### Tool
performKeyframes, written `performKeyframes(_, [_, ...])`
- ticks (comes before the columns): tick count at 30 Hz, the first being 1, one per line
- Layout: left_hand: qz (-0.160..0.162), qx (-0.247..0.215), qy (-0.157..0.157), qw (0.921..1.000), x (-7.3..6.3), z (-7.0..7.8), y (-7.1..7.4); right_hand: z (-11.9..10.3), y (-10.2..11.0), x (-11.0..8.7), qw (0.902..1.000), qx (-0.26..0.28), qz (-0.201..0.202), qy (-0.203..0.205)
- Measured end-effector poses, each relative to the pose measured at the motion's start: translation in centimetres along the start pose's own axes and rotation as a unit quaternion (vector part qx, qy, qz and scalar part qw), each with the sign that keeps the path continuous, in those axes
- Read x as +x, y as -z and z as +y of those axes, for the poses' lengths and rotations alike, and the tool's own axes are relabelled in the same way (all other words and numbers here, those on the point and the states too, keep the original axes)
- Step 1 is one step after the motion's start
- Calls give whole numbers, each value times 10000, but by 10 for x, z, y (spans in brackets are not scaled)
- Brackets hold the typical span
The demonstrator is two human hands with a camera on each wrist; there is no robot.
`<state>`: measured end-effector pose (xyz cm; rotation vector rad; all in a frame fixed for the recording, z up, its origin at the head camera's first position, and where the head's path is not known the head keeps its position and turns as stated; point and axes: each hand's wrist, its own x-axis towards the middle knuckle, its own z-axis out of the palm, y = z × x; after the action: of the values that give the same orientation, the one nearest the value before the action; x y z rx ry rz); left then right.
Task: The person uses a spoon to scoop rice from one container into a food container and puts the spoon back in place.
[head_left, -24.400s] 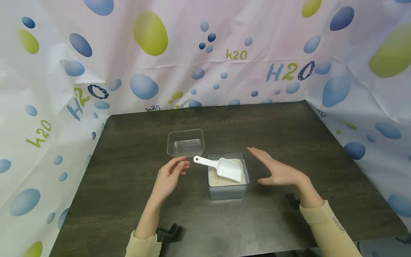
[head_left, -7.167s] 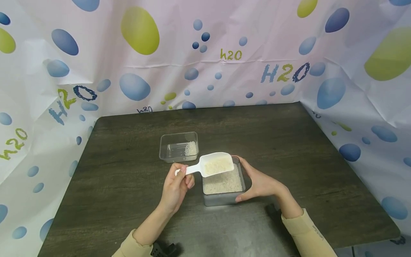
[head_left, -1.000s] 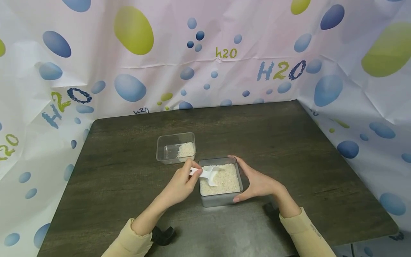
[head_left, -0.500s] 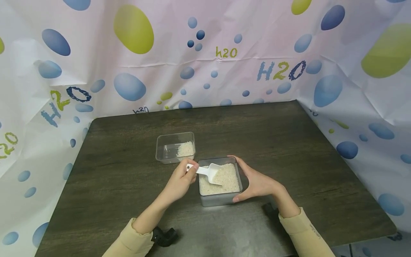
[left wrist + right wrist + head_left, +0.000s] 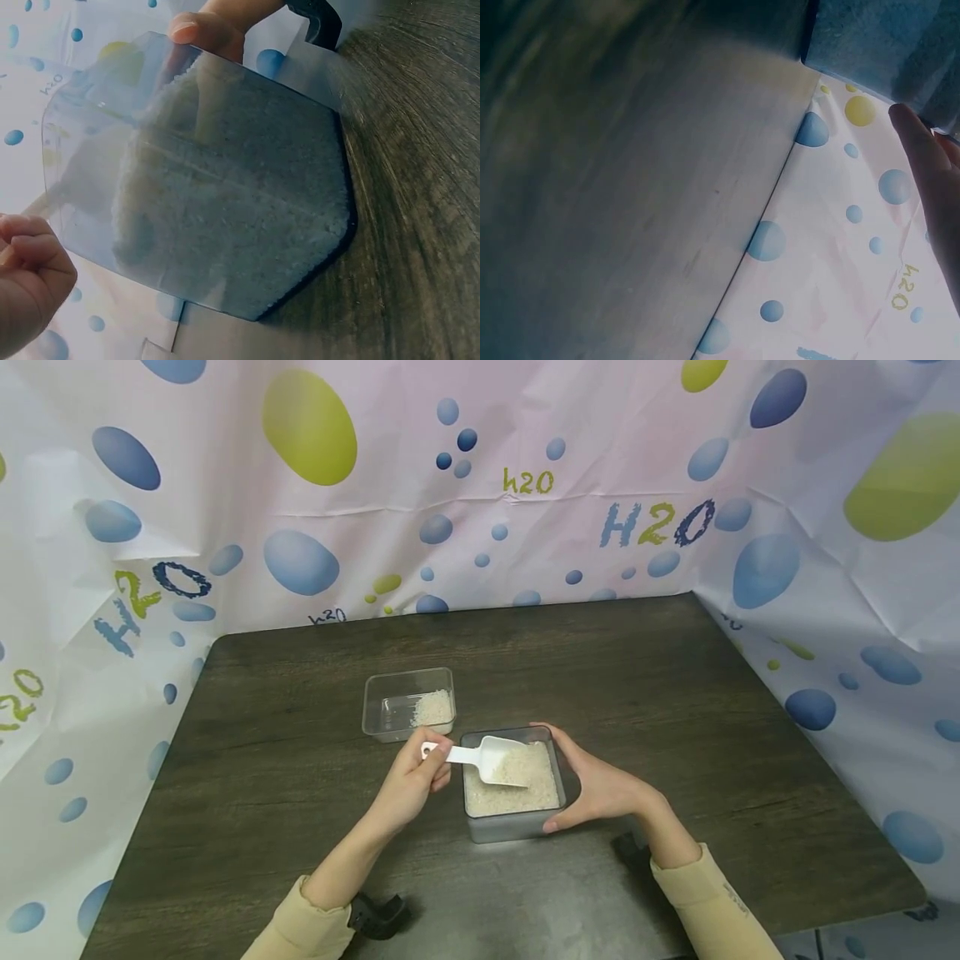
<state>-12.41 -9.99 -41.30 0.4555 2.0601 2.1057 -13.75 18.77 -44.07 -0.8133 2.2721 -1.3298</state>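
White scoop (image 5: 487, 760) over bin (image 5: 510, 828): pinching in left hand (image 5: 405, 783), gripping bin's right side with right hand (image 5: 602, 787). Best keep level, shedding loose rice (image 5: 517, 799) before leaving bin.

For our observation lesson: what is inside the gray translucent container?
Rice fills much of the gray translucent container. The white scoop in the left hand, also bearing rice, hides part of that surface; what lies beneath its bowl cannot be seen.

"H2O" (image 5: 657, 524) and "h2O" (image 5: 528, 482) on the backdrop (image 5: 577, 543), sleeve print (image 5: 737, 901) apparently illegible
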Motion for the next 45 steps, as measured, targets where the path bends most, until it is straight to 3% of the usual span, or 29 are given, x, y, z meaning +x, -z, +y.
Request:
performKeyframes(7, [-103,-165,-131,9997,-2,-3,2,-1,0,1,10000,41,9,18])
performKeyframes(13, [13,-393,113,9992,-6,-5,4,-1,1,1,10000,49,1,20])
performKeyframes(20, [201,-1081,222,9937,-9,-10,3,-1,1,1,10000,46,-4,8])
performKeyframes(28, [354,-1757,194,9836,-14,-20,-3,-2,0,0,10000,97,-10,-16])
performKeyframes(34, [147,-2398,52,9707,-17,-24,-6,-1,0,0,9998,170,17,52])
performKeyframes(45, [18,-3020,-189,9531,-17,-21,-9,-2,1,0,9996,262,-38,79])
